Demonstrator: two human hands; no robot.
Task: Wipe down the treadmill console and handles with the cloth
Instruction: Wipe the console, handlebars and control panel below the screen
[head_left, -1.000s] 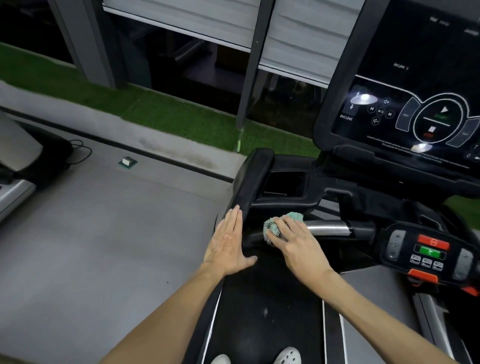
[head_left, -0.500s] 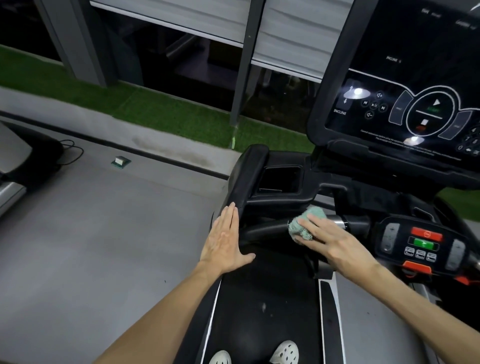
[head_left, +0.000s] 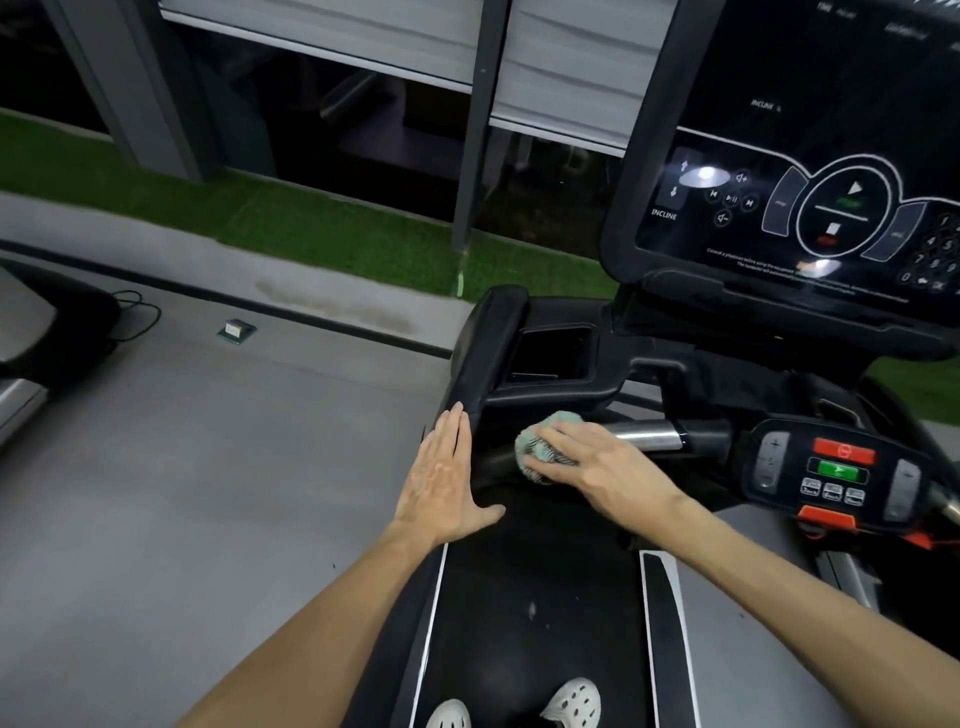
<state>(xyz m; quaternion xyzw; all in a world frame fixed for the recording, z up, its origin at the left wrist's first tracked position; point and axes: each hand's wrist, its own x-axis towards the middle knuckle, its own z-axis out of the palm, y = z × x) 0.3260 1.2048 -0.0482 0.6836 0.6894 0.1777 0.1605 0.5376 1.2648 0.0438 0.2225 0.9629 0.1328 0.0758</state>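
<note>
Teal cloth (head_left: 527, 448) in curled right fingers (head_left: 563, 437)

Grey floor (head_left: 208, 493) on the left, with a small green-rimmed socket box (head_left: 236, 331) set into it. Black cable (head_left: 136, 317) looped beside a dark machine (head_left: 47, 332) at far left. Beyond, a strip of green turf (head_left: 311, 228) below grey blinds (head_left: 332, 36).

Before us the cloth (head_left: 540, 441) lies on the crossbar (head_left: 644, 435) under our right hand (head_left: 602, 462), left of the button panel (head_left: 836, 470); the console screen (head_left: 810, 156) rises behind, the belt (head_left: 535, 597) below.
</note>
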